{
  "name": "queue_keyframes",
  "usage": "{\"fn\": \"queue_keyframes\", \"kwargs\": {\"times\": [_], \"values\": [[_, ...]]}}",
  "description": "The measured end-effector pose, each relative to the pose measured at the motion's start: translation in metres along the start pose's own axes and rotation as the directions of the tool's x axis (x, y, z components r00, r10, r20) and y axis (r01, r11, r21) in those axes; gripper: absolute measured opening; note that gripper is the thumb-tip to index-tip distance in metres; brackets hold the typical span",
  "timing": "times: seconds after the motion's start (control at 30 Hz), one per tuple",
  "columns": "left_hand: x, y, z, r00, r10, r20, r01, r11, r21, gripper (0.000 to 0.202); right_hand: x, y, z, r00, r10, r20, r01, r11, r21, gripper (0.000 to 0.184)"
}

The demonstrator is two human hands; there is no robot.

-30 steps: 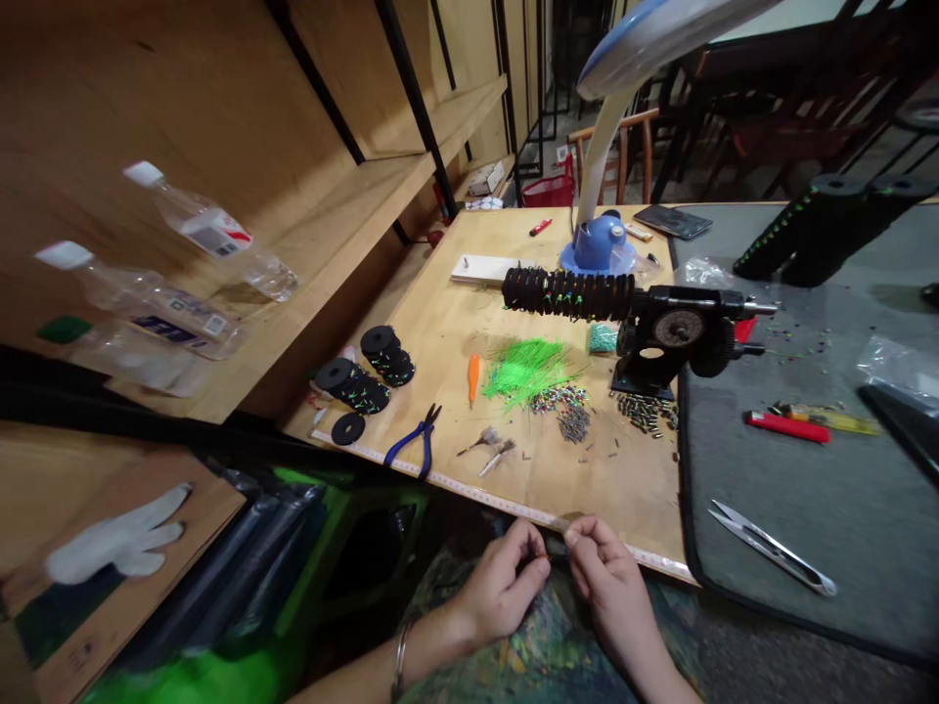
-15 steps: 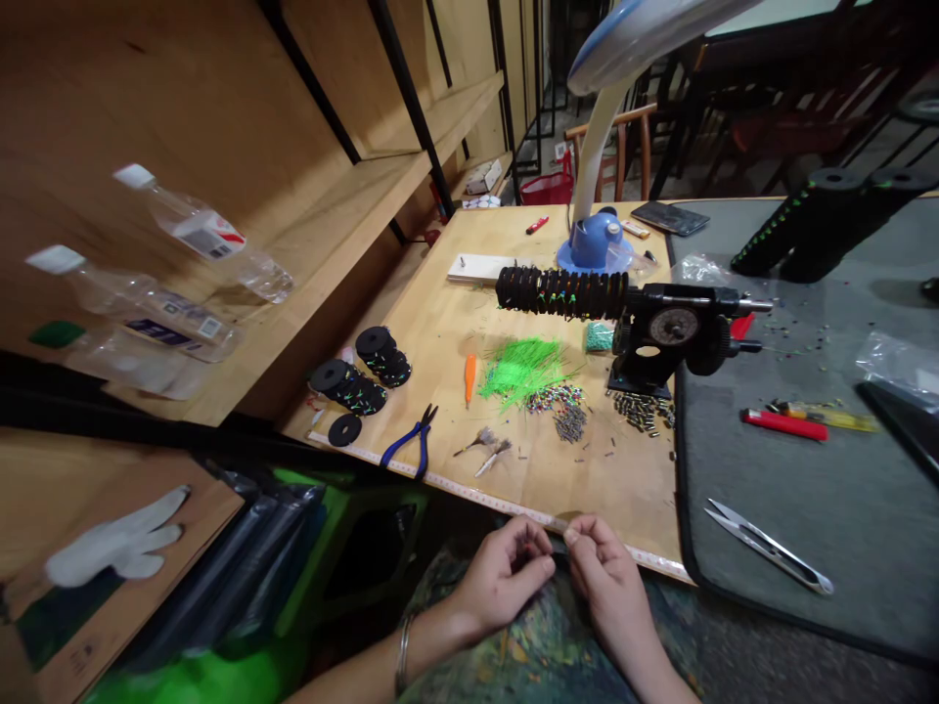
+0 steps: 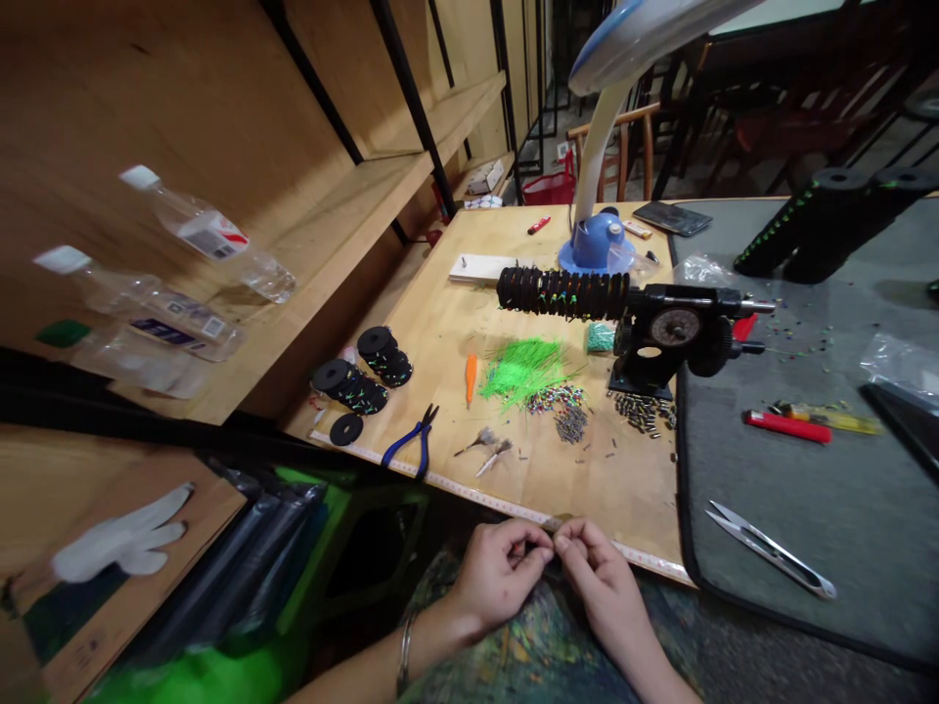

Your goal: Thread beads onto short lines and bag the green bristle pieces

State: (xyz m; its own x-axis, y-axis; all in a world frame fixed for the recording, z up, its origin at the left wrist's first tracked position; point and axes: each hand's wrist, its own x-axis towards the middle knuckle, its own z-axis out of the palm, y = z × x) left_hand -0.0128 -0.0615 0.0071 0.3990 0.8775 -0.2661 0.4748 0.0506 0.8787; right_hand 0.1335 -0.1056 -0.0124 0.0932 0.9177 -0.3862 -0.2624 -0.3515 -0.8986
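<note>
Smooth, matt wood is shown by the plywood board (image 3: 616, 489) at five o'clock. Glossy blue plastic covers the pliers' grips (image 3: 403, 447) at eight o'clock, and polished steel is seen on the snips (image 3: 770, 550) at four o'clock, lying on a matt grey mat (image 3: 807, 499).

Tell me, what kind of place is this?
It's probably a small handicraft workshop: blue-handled pliers, a pile of thin green strands and thread snips lie out on the wooden workbench.
</note>
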Motion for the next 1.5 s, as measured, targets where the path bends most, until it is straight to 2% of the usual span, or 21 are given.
{"fn": "queue_keyframes", "kwargs": {"times": [0.2,0.33,0.5,0.6,0.7,0.77,0.93,1.03,1.13,1.2,1.27,1.33,1.4,1.5], "values": [[0.003,0.014,-0.017,0.993,0.104,-0.058,-0.105,0.994,-0.007,0.018,-0.002,0.005,-0.003,0.99,0.023,0.14,0.002,0.985,-0.175,0.035],[0.009,0.021,-0.025,0.988,0.137,-0.066,-0.138,0.99,-0.001,0.025,-0.006,-0.002,-0.001,0.992,-0.038,0.124,0.062,0.98,-0.191,0.027],[0.019,0.019,-0.032,0.99,0.032,-0.139,-0.053,0.987,-0.15,0.03,-0.007,-0.002,-0.004,0.995,-0.069,0.068,0.077,0.988,-0.132,0.026],[0.025,0.016,-0.046,0.984,-0.038,-0.172,-0.001,0.975,-0.221,0.032,-0.007,0.004,-0.008,0.997,-0.015,0.072,0.018,0.999,-0.035,0.033],[0.025,0.013,-0.056,0.99,-0.059,-0.127,0.033,0.979,-0.201,0.034,-0.006,0.006,-0.01,0.995,0.035,0.094,-0.039,0.998,0.04,0.041],[0.022,0.013,-0.057,0.995,-0.072,-0.07,0.059,0.982,-0.178,0.033,-0.006,0.004,-0.009,0.994,0.045,0.099,-0.05,0.997,0.058,0.046],[0.013,0.013,-0.04,0.985,-0.095,0.145,0.131,0.956,-0.262,0.033,-0.006,0.001,-0.006,0.994,0.042,0.098,-0.046,0.998,0.042,0.053],[0.014,0.016,-0.03,0.978,-0.082,0.19,0.142,0.935,-0.325,0.031,-0.006,0.003,-0.005,0.994,0.03,0.101,-0.033,0.999,0.029,0.053],[0.018,0.021,-0.025,0.984,-0.052,0.169,0.107,0.936,-0.335,0.027,-0.005,0.004,-0.006,0.989,0.025,0.144,-0.024,1.0,-0.007,0.049],[0.018,0.024,-0.024,0.99,-0.028,0.136,0.066,0.957,-0.281,0.026,-0.006,0.001,-0.008,0.988,-0.025,0.153,0.04,0.995,-0.094,0.044],[0.016,0.026,-0.025,0.997,0.007,0.079,0.006,0.986,-0.166,0.022,-0.006,-0.005,-0.012,0.986,-0.106,0.127,0.131,0.968,-0.216,0.036],[0.012,0.027,-0.027,0.997,0.07,0.033,-0.07,0.998,-0.01,0.02,-0.007,-0.011,-0.017,0.981,-0.171,0.095,0.193,0.932,-0.307,0.042],[0.008,0.029,-0.029,0.986,0.163,0.021,-0.164,0.98,0.117,0.018,-0.007,-0.018,-0.018,0.976,-0.188,0.105,0.212,0.925,-0.315,0.053],[0.003,0.033,-0.032,0.955,0.295,0.031,-0.296,0.937,0.184,0.015,-0.004,-0.026,-0.012,0.965,-0.167,0.201,0.21,0.954,-0.213,0.051]]}}
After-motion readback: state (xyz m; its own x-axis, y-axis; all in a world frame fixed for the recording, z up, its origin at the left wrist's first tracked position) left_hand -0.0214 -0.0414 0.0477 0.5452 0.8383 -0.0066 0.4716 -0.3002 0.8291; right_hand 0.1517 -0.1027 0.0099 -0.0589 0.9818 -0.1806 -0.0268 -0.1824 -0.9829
